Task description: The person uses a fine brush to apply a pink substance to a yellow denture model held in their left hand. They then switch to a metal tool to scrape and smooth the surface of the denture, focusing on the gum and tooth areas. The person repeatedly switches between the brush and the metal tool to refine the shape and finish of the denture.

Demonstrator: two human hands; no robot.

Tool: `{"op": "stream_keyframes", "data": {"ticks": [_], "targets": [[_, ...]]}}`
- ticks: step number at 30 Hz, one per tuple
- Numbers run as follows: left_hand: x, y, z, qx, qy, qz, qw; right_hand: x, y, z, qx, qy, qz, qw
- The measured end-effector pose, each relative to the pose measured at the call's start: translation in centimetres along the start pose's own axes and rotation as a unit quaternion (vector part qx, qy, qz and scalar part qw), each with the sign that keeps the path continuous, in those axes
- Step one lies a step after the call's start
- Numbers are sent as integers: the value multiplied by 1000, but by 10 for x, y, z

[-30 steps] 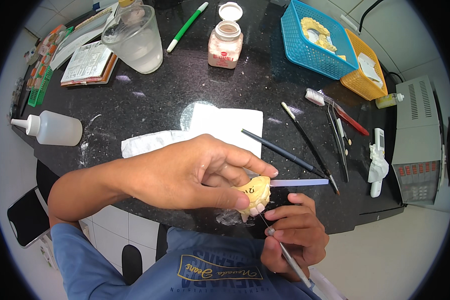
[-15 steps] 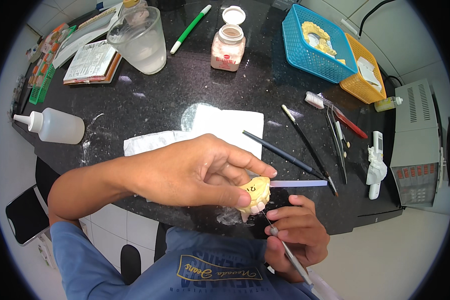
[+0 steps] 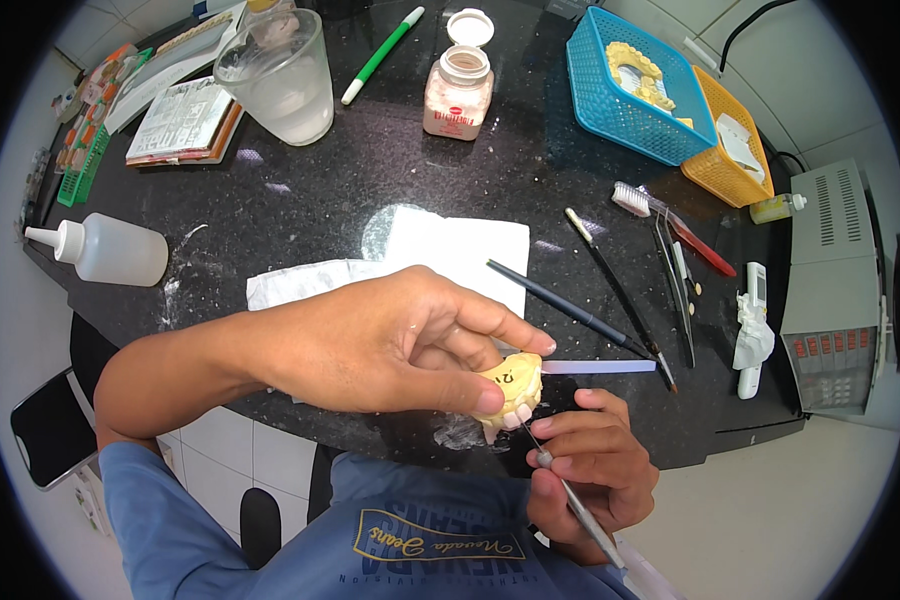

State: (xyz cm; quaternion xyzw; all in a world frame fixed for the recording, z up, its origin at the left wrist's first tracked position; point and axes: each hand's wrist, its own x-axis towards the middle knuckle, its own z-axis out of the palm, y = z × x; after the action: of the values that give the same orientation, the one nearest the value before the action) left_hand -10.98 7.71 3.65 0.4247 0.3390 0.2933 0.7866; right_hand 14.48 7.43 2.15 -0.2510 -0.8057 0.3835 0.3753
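Clock positions below are taken from the dental model [image 3: 515, 380]. Model itself: yellow, with pinkish-white teeth on its lower side, at about 5 o'clock from view centre, by the near edge of the counter [image 3: 300, 210] (can't tell whether it rests on the surface or is held just above). Left hand [image 3: 400, 345] comes in from 9 o'clock, thumb on the near face, fingers curled round the far side, gap about the model's own width, index reaching over its top. Right hand [image 3: 600, 465] sits at 4 o'clock, fingers nearly closed in a pen grip on a thin metal hand tool [image 3: 590, 520]; its tip points at the teeth, contact too small to confirm. Pale purple strip [image 3: 605, 367] just before 3, lying near the left index fingertip. Dark pen [image 3: 570, 310] at 1, slim brush [image 3: 625, 300] between 1 and 2, tweezers [image 3: 670, 280] at 2. White paper [image 3: 460, 245] at 11, partly behind the left hand. Further out: open powder jar [image 3: 458, 100] just short of 12, clear cup [image 3: 285, 90] at 11, squeeze bottle [image 3: 125, 252] at 10, blue basket [image 3: 620, 125] at 1.
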Motion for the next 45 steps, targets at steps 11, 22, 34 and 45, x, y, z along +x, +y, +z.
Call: {"op": "stream_keyframes", "data": {"ticks": [11,22,34,45], "targets": [[1,1,-1,-2,-7,-2,1000,0,1,1,-3,6,1,1000],[0,1,0,-14,-4,-18,1000,0,1,-1,33,13,2,999],[1,-5,-1,23,-13,39,999,26,-5,-4,-140,52,-29,988],[3,-2,-4,25,-7,-7,1000,-3,1,-5,24,108,-1,994]]}}
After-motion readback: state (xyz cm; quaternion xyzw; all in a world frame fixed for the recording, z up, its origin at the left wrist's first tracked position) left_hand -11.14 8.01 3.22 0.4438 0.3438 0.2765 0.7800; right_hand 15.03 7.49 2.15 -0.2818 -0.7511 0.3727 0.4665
